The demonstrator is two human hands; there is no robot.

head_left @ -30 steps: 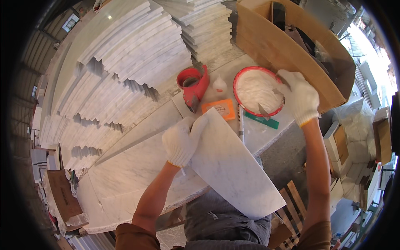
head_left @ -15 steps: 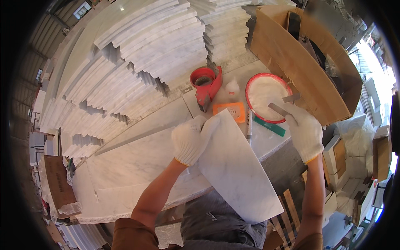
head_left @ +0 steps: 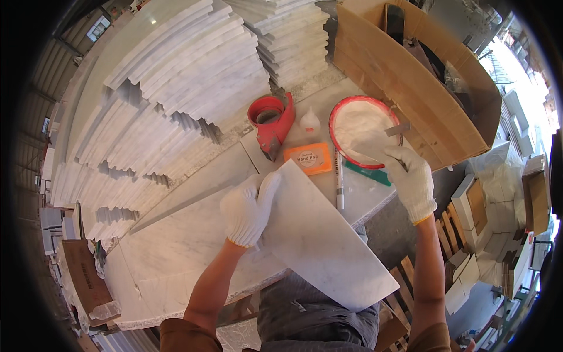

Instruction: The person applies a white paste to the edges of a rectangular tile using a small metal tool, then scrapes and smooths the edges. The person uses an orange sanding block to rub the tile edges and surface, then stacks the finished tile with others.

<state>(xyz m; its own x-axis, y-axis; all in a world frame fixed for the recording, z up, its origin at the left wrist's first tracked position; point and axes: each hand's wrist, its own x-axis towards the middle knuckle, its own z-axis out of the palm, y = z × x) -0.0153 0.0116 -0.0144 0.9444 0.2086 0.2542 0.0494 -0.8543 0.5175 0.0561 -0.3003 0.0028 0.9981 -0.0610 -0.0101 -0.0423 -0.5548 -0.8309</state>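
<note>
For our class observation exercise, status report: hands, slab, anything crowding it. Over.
Left hand holding white slab. Right hand at red-rimmed tub, grip unclear. Orange packet and marker close to slab's far end.

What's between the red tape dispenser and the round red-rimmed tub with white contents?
In the head view, a small white bottle with a pointed tip stands between dispenser and tub; an orange rectangular block lies lower in the picture.

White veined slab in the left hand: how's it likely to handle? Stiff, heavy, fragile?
The slab is probably stiff: its free end extends well beyond the left hand without visible sag. It looks like stone, given the grey veining, so likely heavy for its size. The sharp corners seem apt to chip if knocked.
</note>
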